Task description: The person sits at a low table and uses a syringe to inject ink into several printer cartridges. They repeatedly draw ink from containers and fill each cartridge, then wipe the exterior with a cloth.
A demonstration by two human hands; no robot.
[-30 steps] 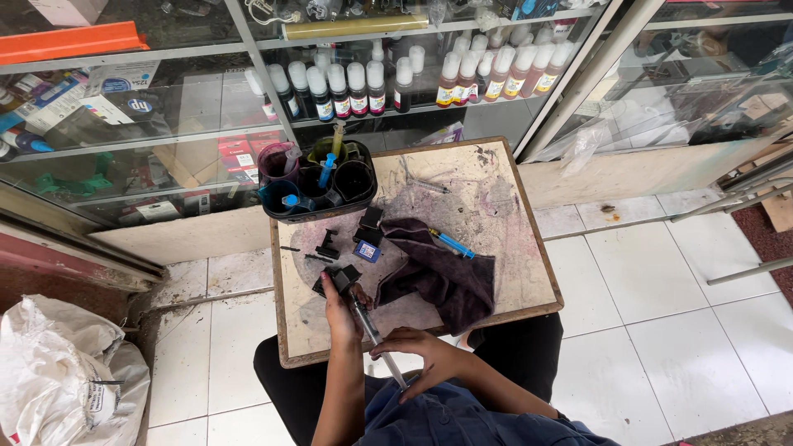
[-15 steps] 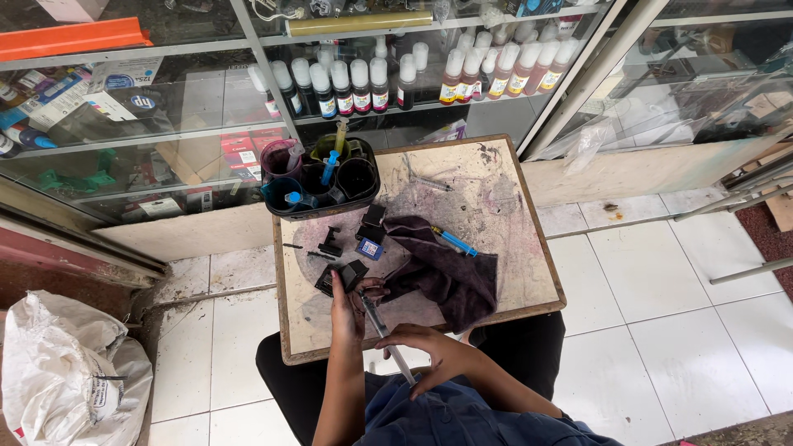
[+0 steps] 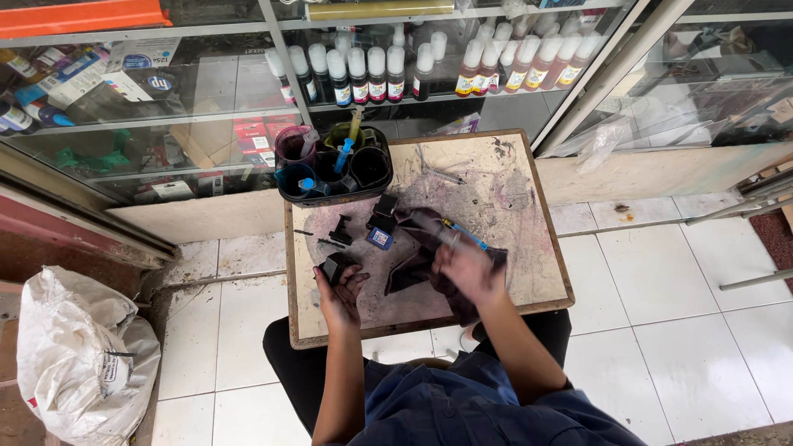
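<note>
Black ink cartridge (image 3: 337, 266) held snug in left hand (image 3: 343, 285) fingers | right hand (image 3: 462, 266) blurred over dark rag (image 3: 413, 264), grip unclear | keep cartridge level above stained surface (image 3: 504, 198)

Bright even daylight, soft shadows; glass glare; right hand (image 3: 464, 266) motion-blurred.

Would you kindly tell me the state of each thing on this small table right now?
Left hand: holds a black cartridge.
Right hand: blurred, over the dark cloth.
Blue-labelled cartridge: lying free on the table.
Cup tray: holds syringes standing in cups.
</note>
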